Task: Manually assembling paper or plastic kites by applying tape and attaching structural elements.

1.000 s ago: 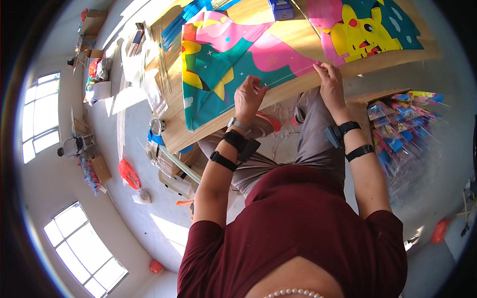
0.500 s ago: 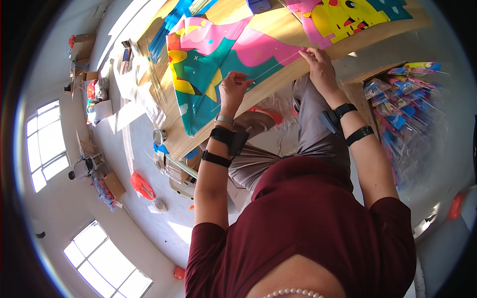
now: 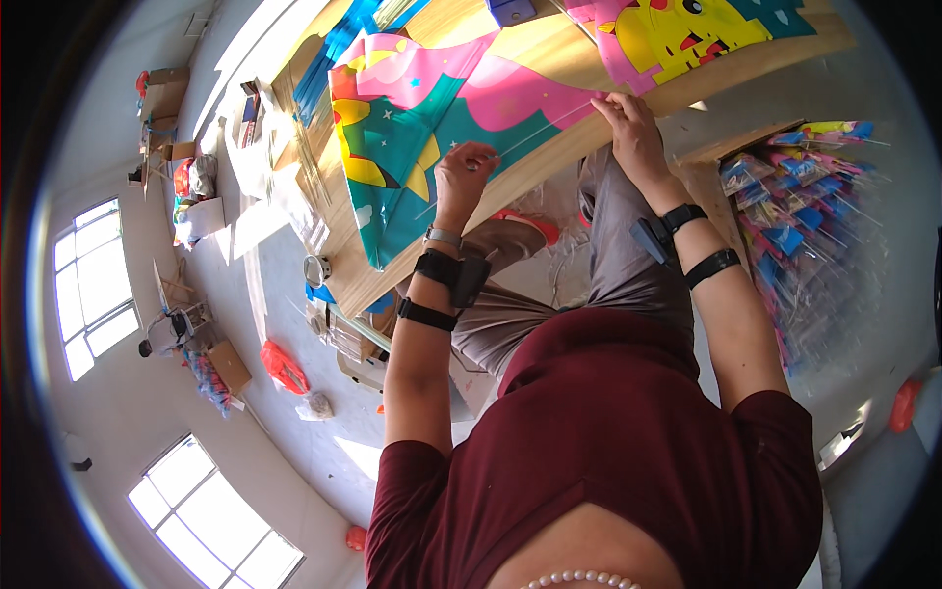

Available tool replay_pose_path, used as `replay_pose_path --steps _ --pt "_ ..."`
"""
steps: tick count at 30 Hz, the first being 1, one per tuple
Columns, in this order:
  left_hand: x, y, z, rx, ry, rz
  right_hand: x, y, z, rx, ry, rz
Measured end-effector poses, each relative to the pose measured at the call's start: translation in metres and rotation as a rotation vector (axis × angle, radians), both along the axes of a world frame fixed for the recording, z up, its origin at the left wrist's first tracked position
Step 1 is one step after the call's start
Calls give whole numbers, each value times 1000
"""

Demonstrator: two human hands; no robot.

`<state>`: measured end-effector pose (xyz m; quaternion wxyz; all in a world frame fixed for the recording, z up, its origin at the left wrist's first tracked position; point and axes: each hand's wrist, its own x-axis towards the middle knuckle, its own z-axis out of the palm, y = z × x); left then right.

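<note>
A thin white rod or stiff strip runs along the near edge of a glossy printed sheet in pink, teal and yellow. My right hand pinches its right end between thumb and fingertips, just off the sheet's right corner. Farther left, my left hand is closed with curled fingers over the same edge, at the rod's line. Its fingertips partly hide what lies between them. The sheet lies on a wooden table, its left part folded into creases.
Another printed sheet with a yellow cartoon figure lies at the table's far right. Blue strips and a small blue box are at the back. Right of my legs, a carton holds several colourful wrapped pieces. A red bag lies on the floor.
My left fingers have curled slightly and shifted a little at the sheet's edge. My right hand keeps its pinch in almost the same place; the sheet has barely moved.
</note>
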<state>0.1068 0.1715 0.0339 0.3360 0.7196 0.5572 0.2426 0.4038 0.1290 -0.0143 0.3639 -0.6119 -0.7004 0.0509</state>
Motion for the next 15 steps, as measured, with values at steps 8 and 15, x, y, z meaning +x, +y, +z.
replay_pose_path --steps 8,15 --pt "1 -6 -9 46 5 23 0 1 0 4 5 16" --pt "2 -15 -12 165 93 14 -1 1 -1 0 -14 27"
